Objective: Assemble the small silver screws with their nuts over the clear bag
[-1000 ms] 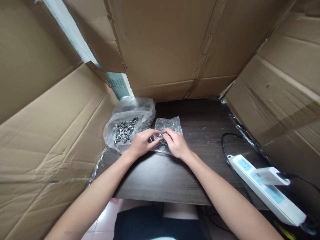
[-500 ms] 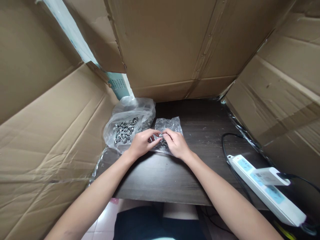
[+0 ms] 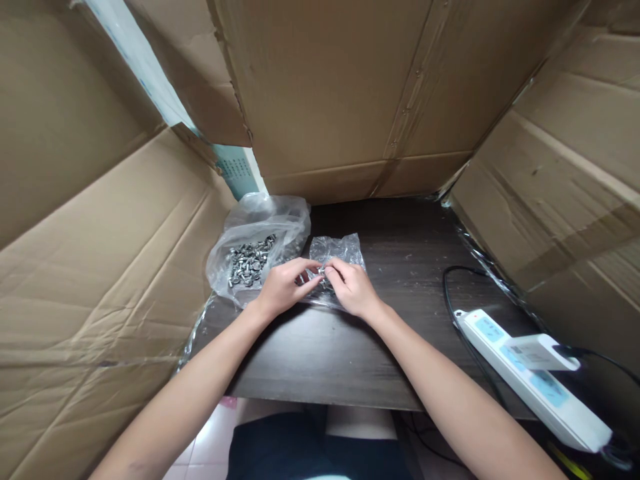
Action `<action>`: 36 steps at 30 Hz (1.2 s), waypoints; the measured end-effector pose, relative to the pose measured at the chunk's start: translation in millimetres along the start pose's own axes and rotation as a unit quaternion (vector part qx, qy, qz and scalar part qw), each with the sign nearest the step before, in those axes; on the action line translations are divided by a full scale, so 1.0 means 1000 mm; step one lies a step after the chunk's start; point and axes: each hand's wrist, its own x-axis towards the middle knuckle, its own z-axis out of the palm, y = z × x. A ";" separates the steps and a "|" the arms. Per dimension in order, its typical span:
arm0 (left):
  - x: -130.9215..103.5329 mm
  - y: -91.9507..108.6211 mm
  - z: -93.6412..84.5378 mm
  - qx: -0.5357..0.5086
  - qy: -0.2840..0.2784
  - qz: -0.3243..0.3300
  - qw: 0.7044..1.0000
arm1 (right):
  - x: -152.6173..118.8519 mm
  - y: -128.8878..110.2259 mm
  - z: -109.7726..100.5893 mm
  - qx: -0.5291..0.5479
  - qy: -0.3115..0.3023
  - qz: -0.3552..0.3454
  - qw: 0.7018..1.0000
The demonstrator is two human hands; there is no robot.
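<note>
My left hand (image 3: 285, 288) and my right hand (image 3: 355, 289) meet over a small clear plastic bag (image 3: 347, 249) lying on the dark table. Between their fingertips is a small shiny metal bolt (image 3: 321, 271), pinched from both sides; the fingers partly cover it. Below the fingers, more small metal pieces (image 3: 327, 285) show on the small bag. To the left of my left hand, a larger clear plastic bag (image 3: 273, 208) gapes, with a heap of silver bolts (image 3: 249, 265) inside.
Cardboard walls (image 3: 325, 87) enclose the dark wooden table (image 3: 320, 360) at the back and both sides. At the right lies a white power strip (image 3: 530, 380) with a white plug (image 3: 543, 352) and a black cable (image 3: 447, 293). A printed sheet (image 3: 237, 170) shows behind the left cardboard.
Almost nothing differs. Both hands keep their place and their pinch on the bolt, with only a very slight shift at the fingertips.
</note>
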 end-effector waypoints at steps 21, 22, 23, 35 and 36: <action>0.001 0.001 0.000 -0.007 -0.004 -0.001 1.000 | 0.000 0.001 0.001 0.002 0.005 0.001 1.000; 0.001 0.001 0.000 -0.006 -0.003 -0.001 1.000 | 0.000 0.001 0.001 0.002 0.005 0.000 1.000; 0.001 0.001 0.000 -0.005 -0.003 0.000 1.000 | 0.000 0.001 0.001 0.003 0.004 -0.002 1.000; 0.000 -0.001 0.001 -0.002 0.003 0.008 1.000 | 0.000 0.002 0.001 0.005 0.002 0.002 1.000; 0.001 -0.001 0.001 -0.003 0.003 0.008 1.000 | 0.000 0.002 0.001 0.005 0.003 0.003 1.000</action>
